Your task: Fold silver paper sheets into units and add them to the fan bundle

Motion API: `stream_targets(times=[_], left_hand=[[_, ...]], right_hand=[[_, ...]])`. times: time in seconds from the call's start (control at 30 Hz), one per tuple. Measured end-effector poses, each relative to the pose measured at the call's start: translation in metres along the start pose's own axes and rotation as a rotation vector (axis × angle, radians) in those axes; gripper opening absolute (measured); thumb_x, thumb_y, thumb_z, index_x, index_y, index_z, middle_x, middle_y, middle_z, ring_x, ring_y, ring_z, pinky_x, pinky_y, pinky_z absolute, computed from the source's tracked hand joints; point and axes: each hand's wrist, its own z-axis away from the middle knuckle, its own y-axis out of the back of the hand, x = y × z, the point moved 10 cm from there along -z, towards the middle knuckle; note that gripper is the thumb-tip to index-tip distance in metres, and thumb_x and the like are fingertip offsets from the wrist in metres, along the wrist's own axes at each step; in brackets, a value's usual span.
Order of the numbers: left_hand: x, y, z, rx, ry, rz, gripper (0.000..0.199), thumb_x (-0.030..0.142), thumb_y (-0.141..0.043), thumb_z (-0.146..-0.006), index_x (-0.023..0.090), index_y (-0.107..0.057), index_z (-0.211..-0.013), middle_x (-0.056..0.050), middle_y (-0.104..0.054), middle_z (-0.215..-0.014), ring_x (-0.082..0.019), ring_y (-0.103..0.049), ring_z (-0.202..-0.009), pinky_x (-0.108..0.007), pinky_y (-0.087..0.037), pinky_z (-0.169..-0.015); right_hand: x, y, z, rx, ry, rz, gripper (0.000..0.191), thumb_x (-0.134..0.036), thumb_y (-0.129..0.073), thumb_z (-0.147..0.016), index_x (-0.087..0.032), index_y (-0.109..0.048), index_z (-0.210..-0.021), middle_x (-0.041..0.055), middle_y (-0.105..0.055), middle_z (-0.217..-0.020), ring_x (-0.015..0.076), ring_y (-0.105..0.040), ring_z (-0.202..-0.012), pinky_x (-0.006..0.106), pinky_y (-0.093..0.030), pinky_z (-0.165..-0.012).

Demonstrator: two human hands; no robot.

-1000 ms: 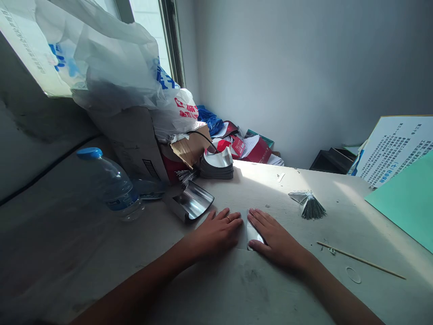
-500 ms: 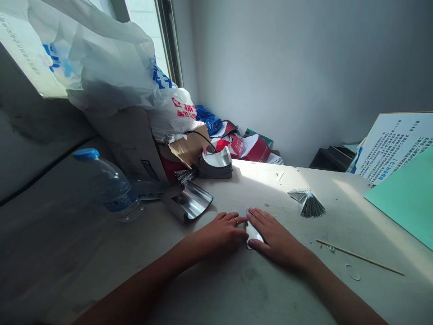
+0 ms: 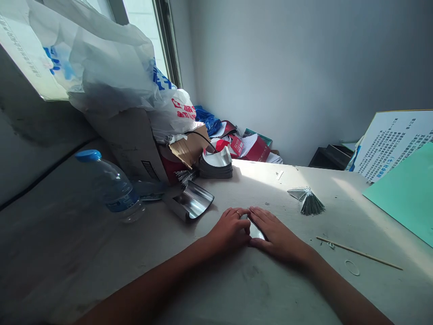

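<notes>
A small, shiny silver sheet (image 3: pixel 256 231) lies on the tabletop between my hands, mostly covered by them. My right hand (image 3: pixel 275 232) holds it from the right, with long fingers over its far part and the thumb at its near edge. At its left edge, my left hand (image 3: pixel 233 228) has curled fingers and a ring on one of them. The left fingertips are partly hidden, and they touch the sheet's edge. To the left is a curved silver metal sheet (image 3: pixel 194 203). A fanned bundle of thin silver pieces (image 3: pixel 311 203) lies beyond my right hand.
A wooden stick (image 3: pixel 360 253) and a rubber band (image 3: pixel 352 268) lie at the right, near a green board (image 3: pixel 406 194). On the left stand a plastic bottle (image 3: pixel 120 194) and a carton (image 3: pixel 130 144) under plastic bags (image 3: pixel 111 67). Stacked curved sheets (image 3: pixel 215 166) sit at the back.
My left hand has shifted slightly away from me and its fingers are more bent, now closer to the right fingertips. My right hand stays on the silver sheet, almost unmoved.
</notes>
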Motion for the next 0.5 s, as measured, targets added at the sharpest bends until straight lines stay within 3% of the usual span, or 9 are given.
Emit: stream_targets(times=[0.27, 0.5], left_hand=[[0.0002, -0.0006, 0.0005, -0.008, -0.018, -0.021, 0.034, 0.025, -0.078, -0.078, 0.02, -0.065, -0.108, -0.01, -0.058, -0.137, -0.029, -0.054, -0.127, -0.043, -0.044, -0.109], [0.0021, -0.0016, 0.002, -0.061, -0.003, -0.037, 0.037, 0.027, -0.076, -0.083, 0.022, -0.062, -0.117, -0.009, -0.054, -0.143, -0.029, -0.049, -0.134, -0.044, -0.039, -0.112]], right_hand=[[0.0017, 0.0013, 0.0001, 0.033, 0.026, -0.017, 0.082, -0.065, -0.052, -0.094, -0.024, -0.026, -0.16, 0.0053, -0.022, -0.166, 0.0265, -0.019, -0.152, 0.046, -0.019, -0.125], [0.002, 0.0018, 0.0004, 0.039, 0.029, -0.022, 0.082, -0.064, -0.053, -0.094, -0.025, -0.024, -0.16, 0.0056, -0.023, -0.166, 0.027, -0.02, -0.152, 0.046, -0.021, -0.125]])
